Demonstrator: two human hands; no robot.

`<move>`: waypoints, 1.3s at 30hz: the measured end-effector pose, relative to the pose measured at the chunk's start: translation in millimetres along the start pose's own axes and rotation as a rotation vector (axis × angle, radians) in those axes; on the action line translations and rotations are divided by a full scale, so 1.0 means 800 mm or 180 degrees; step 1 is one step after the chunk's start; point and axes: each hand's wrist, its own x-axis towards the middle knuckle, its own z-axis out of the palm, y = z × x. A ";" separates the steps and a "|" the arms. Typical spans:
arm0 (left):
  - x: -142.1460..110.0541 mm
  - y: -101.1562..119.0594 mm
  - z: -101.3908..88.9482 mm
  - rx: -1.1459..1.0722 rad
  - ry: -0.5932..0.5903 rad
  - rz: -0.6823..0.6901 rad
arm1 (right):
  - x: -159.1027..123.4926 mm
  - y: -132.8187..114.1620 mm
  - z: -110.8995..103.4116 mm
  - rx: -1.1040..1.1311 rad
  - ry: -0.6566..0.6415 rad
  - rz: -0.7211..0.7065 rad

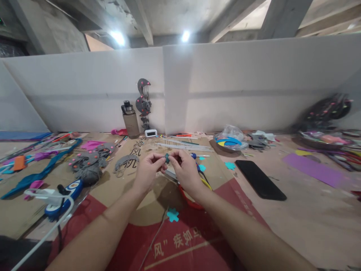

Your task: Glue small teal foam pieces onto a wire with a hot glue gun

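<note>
My left hand and my right hand meet above the cardboard sheet at the middle of the table. Both pinch one small teal piece between their fingertips. Under my right hand lie scissors with red and yellow handles. A teal flower-shaped cutout lies on the cardboard below the hands, and two more teal cutouts lie to the right.
A black phone lies right of the hands. A blue-and-white glue gun with its cord sits at the left. Grey felt shapes, a water bottle, a plastic bag and purple paper lie around. White panels wall the back.
</note>
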 end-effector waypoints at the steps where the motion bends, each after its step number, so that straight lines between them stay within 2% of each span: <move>1: -0.001 0.000 0.001 -0.0108 -0.0005 -0.0064 | -0.001 0.000 -0.001 -0.0063 0.0007 -0.0034; 6: -0.004 0.003 0.005 -0.0381 -0.0019 -0.0215 | -0.004 0.001 0.000 -0.0270 0.0136 -0.0071; 11: -0.007 0.005 0.007 -0.0458 0.0022 -0.0173 | -0.006 0.001 0.003 -0.0390 0.0223 -0.0036; 20: -0.008 0.003 0.006 -0.0623 0.0063 -0.0160 | -0.007 -0.002 0.004 -0.0263 0.0190 0.0143; 31: -0.007 0.003 0.003 -0.0579 0.0076 -0.0422 | -0.006 -0.002 0.002 -0.0148 0.0143 0.0230; 39: -0.006 0.006 0.000 -0.0484 -0.0081 -0.0546 | -0.002 0.002 -0.006 -0.0006 -0.0095 0.0041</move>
